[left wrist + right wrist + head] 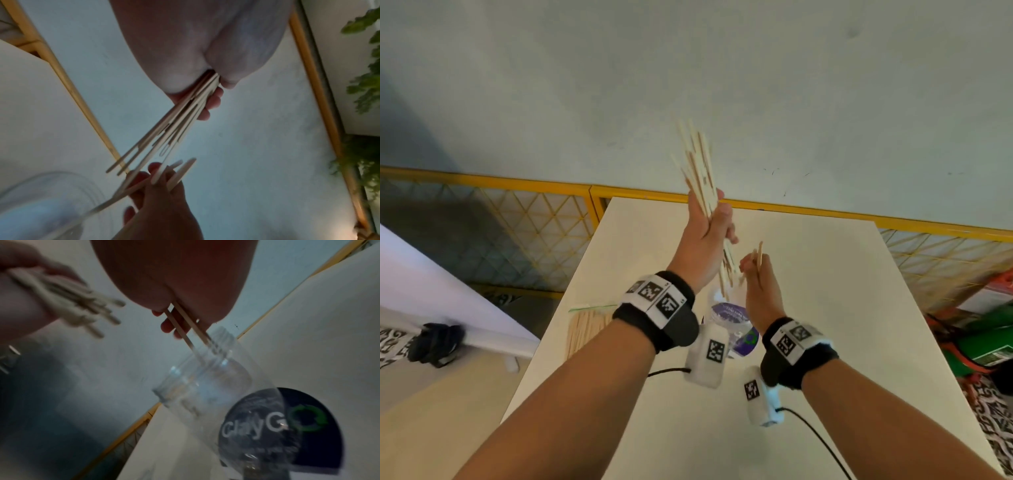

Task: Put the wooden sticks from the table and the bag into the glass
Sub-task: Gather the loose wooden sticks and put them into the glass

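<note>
Right wrist view: two sticks [186,327], pinched in the right hand [760,284], dip into the clear glass [205,378] (label reads "ClayGo") on the surface [825,308]. Left hand [705,240] clenches a bundle [698,164]; the bag [585,325] holds more.

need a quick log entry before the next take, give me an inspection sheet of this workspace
surface: white rectangular table.
job's things: clear glass jar upright on a dark round coaster; clear zip bag of flat wooden sticks at the table's left edge.
clutter: nothing seen.
grippers: left hand grips a bundle of sticks; right hand pinches two thin sticks at the jar's mouth.
cables: black wrist-camera cable.
surroundings: yellow mesh fence, green plant.
</note>
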Demonstrator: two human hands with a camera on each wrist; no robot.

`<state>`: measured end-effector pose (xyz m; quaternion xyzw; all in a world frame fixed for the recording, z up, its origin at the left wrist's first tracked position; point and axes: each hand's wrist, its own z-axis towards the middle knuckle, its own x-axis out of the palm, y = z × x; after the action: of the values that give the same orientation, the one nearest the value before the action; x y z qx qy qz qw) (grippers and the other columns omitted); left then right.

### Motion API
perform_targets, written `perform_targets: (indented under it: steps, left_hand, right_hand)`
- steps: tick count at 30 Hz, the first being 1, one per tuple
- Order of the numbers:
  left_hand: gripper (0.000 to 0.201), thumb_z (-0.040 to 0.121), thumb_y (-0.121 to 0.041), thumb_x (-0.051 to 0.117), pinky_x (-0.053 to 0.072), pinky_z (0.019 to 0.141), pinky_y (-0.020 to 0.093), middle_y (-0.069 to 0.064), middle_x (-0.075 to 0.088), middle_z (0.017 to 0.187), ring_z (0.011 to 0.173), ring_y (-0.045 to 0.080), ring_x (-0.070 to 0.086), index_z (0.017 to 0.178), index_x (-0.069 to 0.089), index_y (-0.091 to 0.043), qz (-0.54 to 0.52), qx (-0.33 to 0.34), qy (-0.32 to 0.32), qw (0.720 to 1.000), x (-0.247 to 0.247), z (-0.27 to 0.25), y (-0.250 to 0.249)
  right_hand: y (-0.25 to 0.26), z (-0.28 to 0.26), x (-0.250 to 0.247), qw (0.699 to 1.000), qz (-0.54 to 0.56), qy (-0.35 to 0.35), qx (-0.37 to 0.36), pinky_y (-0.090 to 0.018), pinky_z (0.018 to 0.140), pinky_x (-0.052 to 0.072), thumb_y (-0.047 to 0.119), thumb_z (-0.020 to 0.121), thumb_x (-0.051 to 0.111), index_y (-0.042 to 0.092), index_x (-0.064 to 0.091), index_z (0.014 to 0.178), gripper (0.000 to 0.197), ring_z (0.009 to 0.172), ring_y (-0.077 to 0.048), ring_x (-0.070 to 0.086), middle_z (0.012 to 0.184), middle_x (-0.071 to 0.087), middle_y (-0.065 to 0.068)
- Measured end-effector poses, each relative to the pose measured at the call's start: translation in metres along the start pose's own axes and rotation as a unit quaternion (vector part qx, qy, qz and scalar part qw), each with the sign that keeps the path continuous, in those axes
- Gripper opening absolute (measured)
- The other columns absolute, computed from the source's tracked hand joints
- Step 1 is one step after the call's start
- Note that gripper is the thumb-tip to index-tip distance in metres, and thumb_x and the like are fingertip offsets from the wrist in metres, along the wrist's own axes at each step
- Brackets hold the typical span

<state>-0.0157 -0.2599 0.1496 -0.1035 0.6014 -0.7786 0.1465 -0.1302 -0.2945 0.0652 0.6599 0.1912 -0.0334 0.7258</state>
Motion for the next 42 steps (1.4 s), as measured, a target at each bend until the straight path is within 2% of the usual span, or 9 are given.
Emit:
perform_targets:
  steps: [6, 12, 17, 19, 22, 27, 35, 38, 42]
  left_hand:
    - [0.017, 0.104, -0.03, 0.036, 0.052, 0.096, 0.051, -0.003, 0.048, 0.075, 0.065, 0.0, 0.054, 0.116, 0.032, -0.042, 0.057, -0.041, 0.034, 0.997, 0.023, 0.001, 0.058]
    - [0.011, 0.104, -0.027, 0.035, 0.05, 0.063, 0.02, 0.001, 0.052, 0.075, 0.07, 0.019, 0.053, 0.112, 0.04, -0.022, 0.064, -0.059, 0.05, 0.995, 0.021, -0.012, 0.087]
    - [0.017, 0.104, -0.028, 0.037, 0.045, 0.076, 0.01, -0.005, 0.058, 0.078, 0.073, -0.001, 0.057, 0.117, 0.041, -0.018, 0.084, -0.063, 0.079, 0.991, 0.019, -0.013, 0.098]
    - [0.018, 0.102, -0.028, 0.037, 0.049, 0.079, 0.02, -0.008, 0.056, 0.081, 0.075, 0.004, 0.057, 0.114, 0.042, -0.015, 0.088, -0.043, 0.101, 0.99, 0.02, -0.016, 0.099]
    - [0.023, 0.101, -0.03, 0.038, 0.051, 0.073, 0.042, -0.006, 0.054, 0.076, 0.068, 0.014, 0.055, 0.101, 0.048, -0.01, 0.13, 0.006, 0.127, 0.983, 0.023, -0.02, 0.098]
    - [0.024, 0.098, -0.046, 0.03, 0.037, 0.097, 0.04, -0.015, 0.048, 0.079, 0.089, 0.015, 0.048, 0.081, 0.043, -0.033, 0.287, 0.011, 0.143, 0.947, 0.021, -0.016, 0.092]
    - [0.015, 0.101, -0.039, 0.037, 0.023, 0.096, 0.034, -0.003, 0.037, 0.103, 0.107, 0.02, 0.03, 0.1, 0.05, -0.031, 0.346, -0.102, 0.187, 0.914, 0.015, -0.017, 0.089]
    - [0.022, 0.094, -0.046, 0.037, 0.027, 0.087, 0.035, -0.007, 0.042, 0.09, 0.099, 0.022, 0.038, 0.075, 0.047, -0.041, 0.287, -0.095, 0.164, 0.939, 0.011, -0.021, 0.088]
    - [0.036, 0.085, -0.052, 0.033, 0.035, 0.086, 0.04, -0.001, 0.058, 0.095, 0.098, 0.023, 0.046, 0.093, 0.054, -0.024, 0.26, -0.08, 0.149, 0.951, 0.012, -0.024, 0.085]
  right_hand:
    - [-0.042, -0.001, -0.017, 0.989, -0.124, 0.048, 0.066, -0.025, 0.092, 0.019, 0.024, 0.1, 0.037, 0.027, 0.055, 0.096, 0.019, 0.107, -0.016, 0.032, 0.101, 0.046, 0.008]
    - [-0.044, 0.003, -0.037, 0.989, -0.054, 0.126, 0.05, -0.025, 0.091, 0.029, 0.025, 0.092, 0.056, 0.039, 0.06, 0.097, 0.015, 0.109, -0.014, 0.037, 0.105, 0.05, 0.014]
    - [-0.02, 0.021, -0.046, 0.989, 0.082, 0.11, 0.046, -0.023, 0.098, 0.042, 0.04, 0.068, 0.06, 0.025, 0.062, 0.111, 0.046, 0.112, -0.004, 0.056, 0.121, 0.063, 0.0]
    - [0.005, 0.038, -0.046, 0.981, 0.16, 0.097, 0.049, -0.013, 0.093, 0.041, 0.047, 0.073, 0.055, 0.017, 0.054, 0.125, 0.059, 0.108, 0.003, 0.057, 0.128, 0.061, -0.002]
    - [0.046, 0.064, -0.044, 0.96, 0.242, 0.126, 0.07, -0.034, 0.106, 0.04, 0.061, 0.083, 0.048, 0.024, 0.036, 0.14, 0.069, 0.119, -0.019, 0.057, 0.138, 0.053, -0.003]
    - [0.087, 0.064, -0.041, 0.968, 0.202, 0.148, -0.009, -0.034, 0.08, 0.056, 0.022, 0.1, 0.042, 0.019, 0.045, 0.129, 0.029, 0.086, -0.028, 0.072, 0.113, 0.067, -0.009]
    - [0.048, 0.027, -0.02, 0.99, 0.052, 0.103, -0.082, -0.015, 0.074, 0.045, 0.023, 0.1, 0.032, 0.008, 0.063, 0.09, 0.036, 0.079, -0.012, 0.06, 0.087, 0.067, 0.0]
    - [0.034, 0.025, -0.018, 0.99, 0.038, 0.133, -0.017, -0.021, 0.083, 0.043, 0.015, 0.099, 0.036, 0.013, 0.063, 0.104, 0.027, 0.089, -0.003, 0.06, 0.098, 0.065, 0.006]
    - [0.028, 0.018, -0.014, 0.99, 0.06, 0.13, -0.006, -0.018, 0.087, 0.046, 0.014, 0.099, 0.039, 0.022, 0.04, 0.133, 0.035, 0.111, -0.012, 0.06, 0.124, 0.06, -0.001]
